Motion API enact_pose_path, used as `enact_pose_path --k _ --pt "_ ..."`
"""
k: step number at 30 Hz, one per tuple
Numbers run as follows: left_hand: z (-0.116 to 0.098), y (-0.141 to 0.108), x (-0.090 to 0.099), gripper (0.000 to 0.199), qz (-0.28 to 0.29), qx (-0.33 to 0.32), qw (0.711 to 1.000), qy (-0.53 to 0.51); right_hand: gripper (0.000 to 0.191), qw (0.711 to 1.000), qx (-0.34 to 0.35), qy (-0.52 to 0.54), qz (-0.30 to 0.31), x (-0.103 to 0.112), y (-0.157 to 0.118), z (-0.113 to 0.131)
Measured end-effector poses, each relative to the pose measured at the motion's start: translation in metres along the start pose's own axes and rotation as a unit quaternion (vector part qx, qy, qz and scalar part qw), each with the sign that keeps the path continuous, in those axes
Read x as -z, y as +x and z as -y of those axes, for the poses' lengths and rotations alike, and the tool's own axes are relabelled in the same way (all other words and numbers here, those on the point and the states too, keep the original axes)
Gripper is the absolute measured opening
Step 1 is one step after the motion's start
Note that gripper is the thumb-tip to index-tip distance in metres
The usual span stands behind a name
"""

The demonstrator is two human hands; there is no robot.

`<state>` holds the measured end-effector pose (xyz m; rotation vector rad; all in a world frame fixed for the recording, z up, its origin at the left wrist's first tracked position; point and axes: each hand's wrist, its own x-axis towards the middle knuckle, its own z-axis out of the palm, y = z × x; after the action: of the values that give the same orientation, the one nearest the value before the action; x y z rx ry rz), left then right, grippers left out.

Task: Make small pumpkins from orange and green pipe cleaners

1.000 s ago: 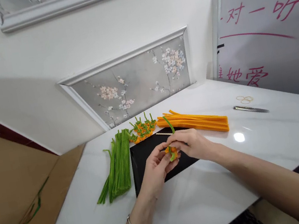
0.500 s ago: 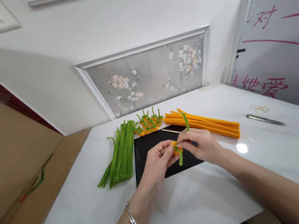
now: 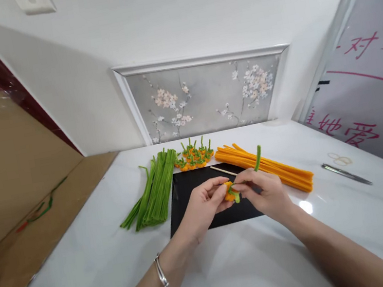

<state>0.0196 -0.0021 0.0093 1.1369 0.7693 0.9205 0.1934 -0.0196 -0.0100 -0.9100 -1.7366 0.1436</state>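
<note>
My left hand [image 3: 205, 204] is closed around a small orange pumpkin-like piece [image 3: 229, 192] made of fuzzy pipe cleaner, held above a black mat [image 3: 188, 188]. Fingers of my right hand [image 3: 265, 192] pinch a green pipe cleaner [image 3: 258, 157] at the orange piece's right side. One end of the green stem stands up past my right knuckles; another short end pokes out below the orange piece. My fingertips partly hide where green meets orange. Behind the mat sit several finished-looking orange pieces with green stems [image 3: 195, 155].
Left of the mat lies a bundle of green pipe cleaners [image 3: 157, 191]; to its right, a bundle of orange ones [image 3: 273, 168]. A thin pale stick [image 3: 223, 171] rests on the mat. Tweezers-like metal tool [image 3: 347, 174] and rubber bands [image 3: 340, 159] lie far right. Cardboard [image 3: 34, 220] stands left.
The camera view has shifted and tilted. The green end below the orange piece now looks shorter, and the piece has turned a little in my fingers. Both hands keep their grip.
</note>
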Motion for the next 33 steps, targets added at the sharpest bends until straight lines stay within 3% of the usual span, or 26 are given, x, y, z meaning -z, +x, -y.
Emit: enact_pose_path --k 11,14,19,23,28,29,31,33 --pt "0.0009 0.0016 0.0002 0.024 -0.049 -0.064 0.995 0.063 0.008 1.0 0.013 0.006 0.006 -0.0012 -0.0011 0.0008" --pt "-0.0008 0.0004 0.001 0.031 -0.037 -0.067 0.995 0.058 0.006 1.0 0.006 0.016 -0.012 -0.0015 -0.0014 -0.0019" --pt "0.0004 0.001 0.0018 0.046 0.029 -0.095 0.993 0.058 0.007 0.998 0.018 0.024 -0.046 -0.0018 -0.0013 -0.004" --pt "0.0032 0.0029 0.0017 0.042 0.014 -0.135 0.988 0.078 0.006 0.999 0.014 0.044 -0.024 -0.0015 0.0006 -0.0008" --pt "0.0047 0.0004 0.0029 0.039 -0.034 -0.189 0.96 0.203 0.003 0.995 -0.049 0.078 -0.026 -0.0031 0.0001 -0.0036" --pt "0.0049 -0.0004 0.003 0.036 -0.035 -0.199 0.953 0.225 0.012 0.996 -0.056 0.072 -0.025 -0.003 -0.0001 -0.0045" --pt "0.0053 -0.0014 0.003 0.03 -0.035 -0.217 0.941 0.256 0.028 0.998 -0.044 0.045 -0.015 -0.0024 0.0 -0.0054" --pt "0.0057 -0.0018 0.0028 0.028 -0.041 -0.232 0.931 0.278 0.029 1.0 -0.004 0.005 0.005 -0.0015 0.0006 -0.0047"
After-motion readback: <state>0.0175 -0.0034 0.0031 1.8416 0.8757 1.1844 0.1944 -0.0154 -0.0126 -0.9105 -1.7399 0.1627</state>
